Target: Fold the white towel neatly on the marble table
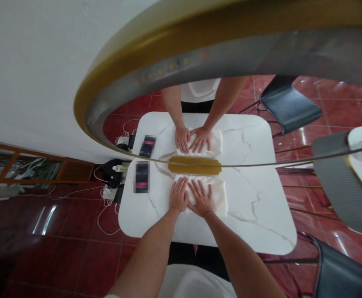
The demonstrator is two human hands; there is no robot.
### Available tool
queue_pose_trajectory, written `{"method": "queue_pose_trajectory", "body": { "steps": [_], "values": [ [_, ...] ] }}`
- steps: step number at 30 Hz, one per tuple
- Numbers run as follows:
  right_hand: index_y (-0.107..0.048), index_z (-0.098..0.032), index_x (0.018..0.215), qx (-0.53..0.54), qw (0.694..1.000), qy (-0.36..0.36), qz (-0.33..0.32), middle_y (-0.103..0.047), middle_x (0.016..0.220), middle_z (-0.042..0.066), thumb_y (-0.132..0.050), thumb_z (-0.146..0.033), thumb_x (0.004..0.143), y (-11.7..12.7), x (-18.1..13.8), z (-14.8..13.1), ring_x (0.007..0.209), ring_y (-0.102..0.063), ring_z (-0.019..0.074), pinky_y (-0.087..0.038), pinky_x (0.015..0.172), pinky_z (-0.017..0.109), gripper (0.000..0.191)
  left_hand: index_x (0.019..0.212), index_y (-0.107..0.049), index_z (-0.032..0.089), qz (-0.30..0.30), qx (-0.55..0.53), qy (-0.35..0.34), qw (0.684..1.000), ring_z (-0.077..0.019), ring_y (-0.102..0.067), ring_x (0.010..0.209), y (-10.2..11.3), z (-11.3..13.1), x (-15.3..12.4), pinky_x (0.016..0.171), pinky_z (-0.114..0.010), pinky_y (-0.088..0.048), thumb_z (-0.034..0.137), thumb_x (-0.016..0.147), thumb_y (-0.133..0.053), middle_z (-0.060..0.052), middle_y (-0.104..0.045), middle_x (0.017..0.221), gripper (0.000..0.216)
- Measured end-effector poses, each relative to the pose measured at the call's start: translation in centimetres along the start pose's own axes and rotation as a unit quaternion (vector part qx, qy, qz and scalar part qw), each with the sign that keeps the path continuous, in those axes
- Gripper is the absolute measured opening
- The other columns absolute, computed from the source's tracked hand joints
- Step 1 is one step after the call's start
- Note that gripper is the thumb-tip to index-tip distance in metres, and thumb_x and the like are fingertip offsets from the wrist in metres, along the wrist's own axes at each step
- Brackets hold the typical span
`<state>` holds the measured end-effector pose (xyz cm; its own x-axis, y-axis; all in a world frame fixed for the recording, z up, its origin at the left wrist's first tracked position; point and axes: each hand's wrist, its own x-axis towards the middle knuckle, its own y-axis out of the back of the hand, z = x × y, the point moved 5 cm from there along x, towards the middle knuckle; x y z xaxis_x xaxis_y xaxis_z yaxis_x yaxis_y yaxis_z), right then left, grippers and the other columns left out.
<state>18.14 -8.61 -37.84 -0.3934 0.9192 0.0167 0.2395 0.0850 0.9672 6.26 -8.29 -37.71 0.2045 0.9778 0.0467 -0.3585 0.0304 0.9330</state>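
Observation:
A folded white cloth (220, 196) lies on the near half of the white marble table (255, 198). My left hand (178, 193) presses flat on the cloth's left end, fingers stretched out. My right hand (201, 198) lies flat beside it, fingers spread on the cloth. Across the table another person's two hands (193, 138) press flat on a second folded white cloth (215, 142). A gold strip (195, 165) runs along the table's middle between the two cloths.
Two phones (141, 176) lie on the table's left side. A large gold and grey ring lamp (156, 70) arcs across the top of the view. Dark chairs (289, 105) stand at the right. Cables and chargers (111, 182) clutter the red tiled floor at the left.

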Motion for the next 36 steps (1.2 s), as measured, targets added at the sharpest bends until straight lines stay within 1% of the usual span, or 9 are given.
{"method": "queue_pose_trajectory", "body": {
  "steps": [6,10,13,19,23,28,33,36],
  "values": [
    [-0.013,-0.028,0.147,0.003,1.0,0.001,0.004,-0.02,0.152,-0.001,-0.043,-0.054,0.082,0.1,-0.1,0.1,0.141,-0.005,0.0282,0.006,0.109,0.06,0.076,0.146,-0.023,0.02,0.003,0.016,-0.003,1.0,-0.0177,-0.021,0.14,0.4,0.3,0.0,0.116,-0.04,-0.018,0.018,0.089,-0.035,-0.001,-0.031,0.15,0.059],
    [-0.014,-0.028,0.147,-0.002,1.0,0.002,0.006,-0.019,0.153,-0.001,-0.043,-0.047,0.082,0.2,-1.5,-0.2,0.142,-0.002,0.0278,0.006,0.109,0.059,0.075,0.145,-0.024,0.019,0.007,0.024,-0.001,1.0,-0.0173,-0.021,0.14,0.3,0.9,-1.2,0.115,-0.04,-0.018,0.017,0.089,-0.034,-0.002,-0.031,0.15,0.057],
    [-0.015,-0.027,0.147,0.003,1.0,0.008,0.003,-0.018,0.153,-0.001,-0.044,-0.046,0.081,0.2,-3.8,-0.5,0.142,0.001,0.0285,0.007,0.109,0.06,0.075,0.145,-0.025,0.018,0.012,0.028,0.006,1.0,-0.0178,-0.022,0.14,0.0,2.0,-3.5,0.115,-0.04,-0.019,0.017,0.088,-0.035,-0.003,-0.033,0.149,0.058],
    [-0.012,-0.028,0.147,0.031,0.998,0.042,-0.02,-0.015,0.153,-0.003,-0.044,-0.046,0.079,0.2,-9.6,-1.2,0.142,0.004,0.0258,0.009,0.108,0.06,0.077,0.146,-0.023,0.018,0.017,0.035,0.041,0.998,-0.0185,-0.021,0.14,-1.3,4.4,-9.7,0.114,-0.041,-0.02,0.016,0.088,-0.035,-0.004,-0.032,0.149,0.059],
    [-0.011,-0.029,0.147,0.045,0.997,0.061,-0.033,-0.015,0.153,-0.003,-0.046,-0.046,0.078,-0.1,-11.7,-1.4,0.142,0.006,0.0258,0.011,0.108,0.06,0.079,0.146,-0.022,0.018,0.013,0.045,0.065,0.997,-0.0182,-0.02,0.14,-2.0,5.4,-12.4,0.114,-0.042,-0.02,0.016,0.088,-0.034,-0.004,-0.031,0.15,0.059],
    [-0.013,-0.027,0.147,0.053,0.995,0.075,-0.029,-0.016,0.152,-0.002,-0.046,-0.046,0.078,-0.2,-12.2,-1.4,0.142,0.003,0.0276,0.01,0.109,0.059,0.08,0.145,-0.024,0.019,0.017,0.056,0.085,0.995,-0.0181,-0.023,0.139,-2.0,5.8,-13.1,0.114,-0.042,-0.022,0.015,0.088,-0.034,-0.004,-0.034,0.148,0.059],
    [-0.012,-0.015,0.148,0.048,0.996,0.067,-0.013,-0.018,0.152,0.006,-0.045,-0.05,0.076,-0.2,-12.1,-1.1,0.142,-0.001,0.0274,0.003,0.112,0.054,0.086,0.146,-0.022,0.022,0.023,0.064,0.087,0.994,-0.0182,-0.026,0.138,-1.9,5.6,-12.8,0.113,-0.042,-0.024,0.016,0.087,-0.035,-0.003,-0.035,0.148,0.061],
    [-0.012,-0.012,0.148,0.045,0.997,0.062,-0.018,-0.019,0.151,0.009,-0.045,-0.05,0.076,-0.3,-12.0,-1.0,0.142,-0.004,0.0283,0.002,0.112,0.056,0.088,0.146,-0.022,0.021,0.017,0.063,0.083,0.994,-0.0189,-0.026,0.138,-1.9,5.5,-12.6,0.113,-0.042,-0.025,0.016,0.086,-0.037,-0.003,-0.035,0.148,0.063]
  ]
}}
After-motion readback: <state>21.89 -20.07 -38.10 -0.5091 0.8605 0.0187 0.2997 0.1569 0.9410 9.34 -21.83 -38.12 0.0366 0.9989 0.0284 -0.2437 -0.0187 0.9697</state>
